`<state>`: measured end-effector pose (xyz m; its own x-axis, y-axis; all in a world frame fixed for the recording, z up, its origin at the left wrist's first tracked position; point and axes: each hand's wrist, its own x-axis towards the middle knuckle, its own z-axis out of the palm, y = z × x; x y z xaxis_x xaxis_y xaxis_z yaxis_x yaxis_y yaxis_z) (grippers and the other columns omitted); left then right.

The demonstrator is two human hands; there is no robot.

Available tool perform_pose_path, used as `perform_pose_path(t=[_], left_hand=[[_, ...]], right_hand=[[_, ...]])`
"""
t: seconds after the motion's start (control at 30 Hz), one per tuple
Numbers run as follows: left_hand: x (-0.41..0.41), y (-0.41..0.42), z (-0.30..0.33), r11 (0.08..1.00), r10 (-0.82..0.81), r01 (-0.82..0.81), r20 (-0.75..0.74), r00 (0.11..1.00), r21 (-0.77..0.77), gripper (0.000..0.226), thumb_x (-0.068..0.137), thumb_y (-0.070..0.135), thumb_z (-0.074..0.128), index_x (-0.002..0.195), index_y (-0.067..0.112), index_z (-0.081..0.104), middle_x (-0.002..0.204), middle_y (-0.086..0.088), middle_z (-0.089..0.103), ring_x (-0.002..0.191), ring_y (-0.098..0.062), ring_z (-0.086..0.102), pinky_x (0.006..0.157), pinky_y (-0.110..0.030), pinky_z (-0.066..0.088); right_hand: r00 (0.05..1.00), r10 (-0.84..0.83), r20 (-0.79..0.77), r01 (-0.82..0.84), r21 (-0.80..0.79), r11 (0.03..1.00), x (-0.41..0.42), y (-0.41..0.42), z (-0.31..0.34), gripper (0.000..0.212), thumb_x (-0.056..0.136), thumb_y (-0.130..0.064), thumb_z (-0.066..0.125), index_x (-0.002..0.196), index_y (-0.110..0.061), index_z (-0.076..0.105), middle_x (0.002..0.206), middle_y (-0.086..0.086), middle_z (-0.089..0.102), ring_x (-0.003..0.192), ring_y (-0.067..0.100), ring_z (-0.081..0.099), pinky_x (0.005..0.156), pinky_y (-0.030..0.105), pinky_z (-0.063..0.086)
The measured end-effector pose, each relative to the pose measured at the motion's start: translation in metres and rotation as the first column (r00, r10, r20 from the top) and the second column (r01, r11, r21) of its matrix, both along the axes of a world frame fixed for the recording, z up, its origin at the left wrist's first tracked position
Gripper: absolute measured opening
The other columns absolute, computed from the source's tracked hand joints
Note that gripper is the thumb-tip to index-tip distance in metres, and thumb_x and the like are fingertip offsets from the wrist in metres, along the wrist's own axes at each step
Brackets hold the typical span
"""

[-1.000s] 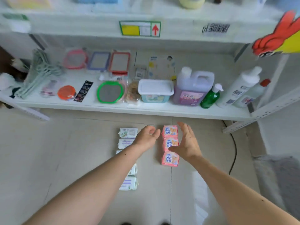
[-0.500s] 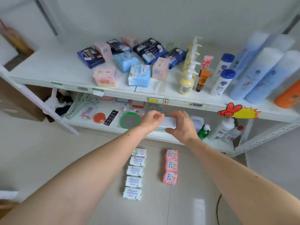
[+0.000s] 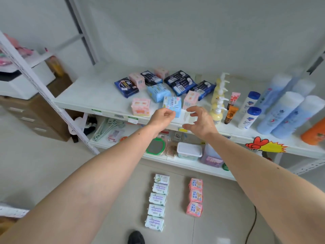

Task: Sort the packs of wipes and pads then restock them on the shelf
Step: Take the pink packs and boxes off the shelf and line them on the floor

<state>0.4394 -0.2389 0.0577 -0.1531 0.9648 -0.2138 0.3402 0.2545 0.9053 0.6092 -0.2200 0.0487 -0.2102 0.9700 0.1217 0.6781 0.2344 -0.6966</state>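
A white metal shelf [image 3: 98, 101] against a pale wall carries mixed packs of pads just beyond both hands, and on the tiled floor [image 3: 52, 169] below the forearms lie a row of white wipe packs [image 3: 157, 199] and a row of pink pad packs [image 3: 195, 197]. Print on the packs is too small to read. The left hand [image 3: 162, 118] curls its fingers at the lower edge of an upright light-blue pack [image 3: 172, 105], though a firm grip is unclear, while the right hand [image 3: 200, 123] hovers beside it, fingers spread and bent, holding nothing.

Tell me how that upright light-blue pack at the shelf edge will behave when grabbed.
The light-blue pack looks soft and wrapped in film, so it probably squashes and may slip. Standing on end near the shelf edge, it could tip easily. Likely light.
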Motion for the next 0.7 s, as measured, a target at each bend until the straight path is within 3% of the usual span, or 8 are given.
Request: perform_pose_path(t=[0.1, 0.2, 0.3, 0.4, 0.53, 0.7], left_hand=[[-0.034, 0.016, 0.004, 1.0, 0.001, 0.0, -0.026, 1.0, 0.008, 0.027, 0.094, 0.03, 0.058, 0.114, 0.012, 0.064, 0.112, 0.001, 0.062, 0.107, -0.014, 0.057, 0.097, -0.035, 0.047], [-0.077, 0.04, 0.0, 1.0, -0.012, 0.011, -0.079, 0.997, -0.005, 0.027, 0.092, 0.032, 0.06, 0.111, 0.014, 0.064, 0.109, 0.002, 0.063, 0.105, -0.014, 0.058, 0.097, -0.034, 0.048], [-0.114, 0.065, -0.012, 1.0, -0.008, 0.006, -0.077, 0.997, -0.021, 0.026, 0.086, 0.037, 0.063, 0.104, 0.018, 0.064, 0.107, 0.0, 0.067, 0.104, -0.021, 0.064, 0.096, -0.041, 0.051], [-0.149, 0.087, -0.015, 1.0, -0.01, 0.007, -0.106, 0.994, -0.027, 0.036, 0.091, 0.035, 0.061, 0.118, 0.011, 0.061, 0.12, -0.001, 0.061, 0.107, -0.016, 0.059, 0.085, -0.028, 0.051], [-0.184, 0.113, -0.028, 0.998, -0.046, 0.038, -0.2, 0.979, -0.046, 0.044, 0.095, 0.034, 0.055, 0.132, 0.01, 0.053, 0.137, -0.005, 0.054, 0.125, -0.02, 0.05, 0.106, -0.034, 0.04], [-0.206, 0.137, -0.05, 0.993, -0.089, 0.072, -0.194, 0.977, -0.089, 0.049, 0.096, 0.034, 0.054, 0.138, 0.009, 0.046, 0.143, -0.007, 0.048, 0.13, -0.022, 0.047, 0.109, -0.034, 0.037]], right_hand=[[1.0, -0.003, 0.012, 0.003, 0.001, 1.0, -0.034, 0.016, 0.009, 0.057, 0.07, -0.019, 0.083, 0.121, -0.018, 0.058, 0.121, 0.002, 0.057, 0.104, 0.014, 0.059, 0.092, 0.034, 0.051], [0.999, -0.004, 0.033, 0.005, -0.035, 0.999, -0.074, 0.04, 0.008, 0.06, 0.07, -0.022, 0.083, 0.123, -0.019, 0.056, 0.122, 0.002, 0.058, 0.105, 0.016, 0.059, 0.085, 0.024, 0.045], [0.999, -0.015, 0.044, 0.019, -0.086, 0.996, -0.104, 0.061, 0.002, 0.063, 0.071, -0.026, 0.083, 0.126, -0.021, 0.054, 0.124, 0.0, 0.056, 0.108, 0.016, 0.058, 0.082, 0.023, 0.041], [0.998, -0.003, 0.06, 0.01, -0.125, 0.992, -0.138, 0.088, -0.005, 0.064, 0.074, -0.025, 0.082, 0.129, -0.016, 0.051, 0.128, 0.004, 0.055, 0.112, 0.02, 0.057, 0.091, 0.031, 0.046], [0.995, 0.026, 0.098, -0.008, -0.185, 0.983, -0.177, 0.12, -0.017, 0.07, 0.073, -0.025, 0.083, 0.133, -0.016, 0.048, 0.133, 0.004, 0.054, 0.117, 0.021, 0.054, 0.092, 0.037, 0.048], [0.982, 0.084, 0.172, -0.033, -0.277, 0.96, -0.206, 0.144, -0.033, 0.082, 0.072, -0.018, 0.083, 0.141, -0.018, 0.039, 0.139, 0.006, 0.049, 0.125, 0.023, 0.049, 0.093, 0.029, 0.043]])
